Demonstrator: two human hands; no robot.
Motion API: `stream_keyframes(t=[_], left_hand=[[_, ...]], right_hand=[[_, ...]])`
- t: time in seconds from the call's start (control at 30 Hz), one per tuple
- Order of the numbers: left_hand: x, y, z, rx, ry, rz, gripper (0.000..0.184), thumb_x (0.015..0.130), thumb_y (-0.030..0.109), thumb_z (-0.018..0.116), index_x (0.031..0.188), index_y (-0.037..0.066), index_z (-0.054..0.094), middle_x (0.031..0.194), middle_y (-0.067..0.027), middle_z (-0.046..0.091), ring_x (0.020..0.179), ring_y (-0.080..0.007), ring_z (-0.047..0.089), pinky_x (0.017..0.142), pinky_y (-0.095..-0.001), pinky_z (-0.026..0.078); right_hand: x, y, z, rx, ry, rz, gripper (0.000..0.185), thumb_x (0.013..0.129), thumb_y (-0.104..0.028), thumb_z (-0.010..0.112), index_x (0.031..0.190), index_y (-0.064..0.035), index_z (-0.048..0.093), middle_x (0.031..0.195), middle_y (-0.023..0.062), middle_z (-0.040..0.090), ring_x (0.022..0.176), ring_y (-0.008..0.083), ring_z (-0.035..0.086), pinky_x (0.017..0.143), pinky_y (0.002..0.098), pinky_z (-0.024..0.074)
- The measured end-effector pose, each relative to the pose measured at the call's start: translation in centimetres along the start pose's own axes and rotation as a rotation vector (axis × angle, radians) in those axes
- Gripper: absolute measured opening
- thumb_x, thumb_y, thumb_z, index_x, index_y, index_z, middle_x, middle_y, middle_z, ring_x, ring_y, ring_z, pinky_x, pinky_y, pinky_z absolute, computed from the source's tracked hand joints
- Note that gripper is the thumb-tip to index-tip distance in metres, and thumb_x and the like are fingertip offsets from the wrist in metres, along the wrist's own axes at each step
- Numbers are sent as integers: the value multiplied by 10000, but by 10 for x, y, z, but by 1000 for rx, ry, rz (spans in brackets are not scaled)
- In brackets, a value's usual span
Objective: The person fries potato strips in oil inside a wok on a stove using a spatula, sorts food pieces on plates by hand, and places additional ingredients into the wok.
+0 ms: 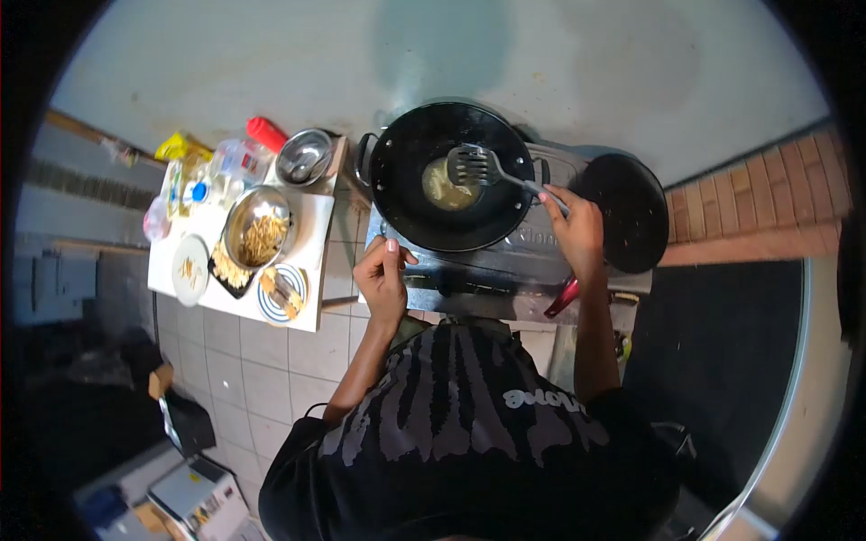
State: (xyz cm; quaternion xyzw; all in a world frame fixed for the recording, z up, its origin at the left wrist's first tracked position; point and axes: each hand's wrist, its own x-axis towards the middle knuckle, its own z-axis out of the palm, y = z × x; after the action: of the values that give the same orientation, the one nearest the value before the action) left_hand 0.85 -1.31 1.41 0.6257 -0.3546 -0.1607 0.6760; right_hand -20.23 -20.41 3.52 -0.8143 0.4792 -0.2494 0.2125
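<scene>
With our right hand's [580, 227] fingers clamped on the turner [473, 166] above the oil [440, 191] in the wok [403, 194], we best dip gently, keeping our left hand [382, 278], fingers perhaps closed, we cannot tell, off the rim.

A slotted spatula [472, 166] slants above yellowish liquid [446, 187] in a black wok [410, 219].

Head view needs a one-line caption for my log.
Right hand holding a slotted spatula over a black wok, left hand nearby.
</scene>
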Motion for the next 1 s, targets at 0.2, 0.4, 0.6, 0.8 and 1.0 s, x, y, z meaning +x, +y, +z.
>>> stream_keyframes(t=[0.2,0.4,0.6,0.8,1.0], left_hand=[[27,-3,-23,-52,-170,28,455,978,223,448,617,-36,545,613,-48,507,590,-97,425,555,-257,318],[45,-3,-49,-246,-337,33,412,958,172,485,613,-24,595,595,-27,465,573,-90,412,541,-250,294],[48,-9,-78,-313,-466,-19,404,952,154,479,617,-38,596,599,-42,502,575,-91,427,542,-247,312],[52,-14,-102,-291,-520,-12,440,967,198,443,589,-18,510,601,-45,493,587,-92,412,567,-251,309],[56,-18,-114,-349,-520,-15,423,962,184,464,610,-34,550,599,-47,498,585,-91,418,560,-246,307]], right_hand=[[-46,-36,27,213,177,218,332,914,-302,565,1031,-11,672,916,221,664,831,345,665,723,361,489],[-88,-74,52,244,291,359,336,934,-282,543,1060,7,659,874,218,668,758,248,645,714,333,472],[-125,-99,74,260,415,474,343,945,-265,528,1058,34,652,834,203,671,763,170,614,710,319,462],[-148,-117,97,266,506,495,334,949,-250,527,1048,43,652,833,194,676,775,173,617,717,321,464],[-154,-135,103,302,449,573,340,953,-266,529,1054,32,658,756,131,653,711,137,564,660,300,446]])
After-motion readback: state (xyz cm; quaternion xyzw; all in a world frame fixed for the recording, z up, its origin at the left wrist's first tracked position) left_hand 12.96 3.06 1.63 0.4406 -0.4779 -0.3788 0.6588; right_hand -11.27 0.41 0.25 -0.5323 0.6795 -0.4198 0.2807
